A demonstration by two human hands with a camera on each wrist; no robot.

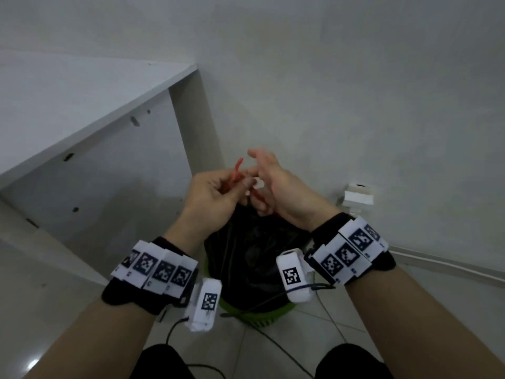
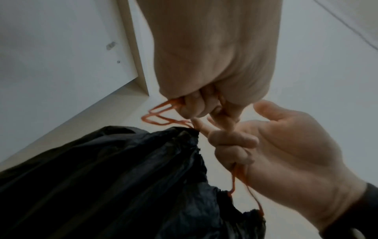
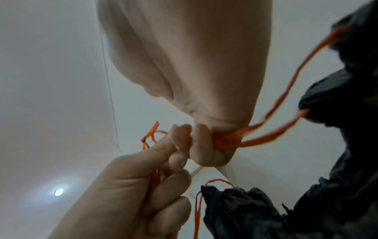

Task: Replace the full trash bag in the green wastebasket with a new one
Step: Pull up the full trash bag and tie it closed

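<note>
A full black trash bag (image 1: 254,255) sits in the green wastebasket (image 1: 262,310) on the floor. Its neck is gathered, with orange drawstrings (image 1: 236,170) coming out of the top. My left hand (image 1: 216,192) grips one bunch of the drawstring loops above the bag. My right hand (image 1: 276,187) is right beside it; its lower fingers curl round the other strands while the forefinger and thumb stick out. In the left wrist view the left hand's fingers (image 2: 194,106) clench the drawstring (image 2: 161,116) over the bag (image 2: 102,177). In the right wrist view the right hand's fingers (image 3: 204,145) clamp taut drawstrings (image 3: 266,137).
A white desk panel (image 1: 82,119) stands close on the left of the basket. A white wall lies behind. A small white box (image 1: 358,195) sits by the wall at the right. Dark cables (image 1: 273,343) run over the tiled floor near my knees.
</note>
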